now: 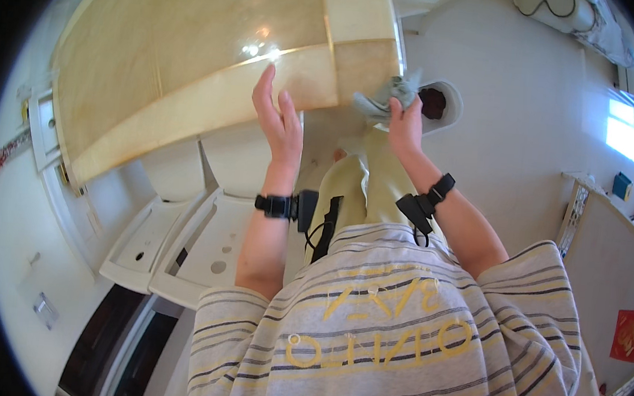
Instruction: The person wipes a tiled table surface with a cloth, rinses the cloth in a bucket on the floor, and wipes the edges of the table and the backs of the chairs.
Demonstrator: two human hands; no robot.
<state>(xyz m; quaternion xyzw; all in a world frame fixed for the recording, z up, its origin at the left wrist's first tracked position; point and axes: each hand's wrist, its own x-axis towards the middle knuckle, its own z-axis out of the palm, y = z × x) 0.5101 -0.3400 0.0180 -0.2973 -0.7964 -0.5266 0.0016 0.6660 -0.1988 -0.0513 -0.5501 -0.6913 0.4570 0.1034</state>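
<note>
My right hand (406,128) grips a crumpled grey-green cloth (386,99), slightly blurred, at the right corner of a glossy cream and beige tabletop (225,14). Part of the cloth hangs past the table's near edge. My left hand (279,121) holds nothing; its fingers are apart and point away from me over the table's near edge. Whether its fingertips touch the top cannot be told. Both wrists wear a black strap with a small black device.
Two white chairs (199,250) stand at the left, partly beneath the table. Beyond the cloth, a white oval container (454,105) with something dark reddish-brown inside sits on the pale floor (506,101). A low partition (607,246) at the right carries a blue box (622,185).
</note>
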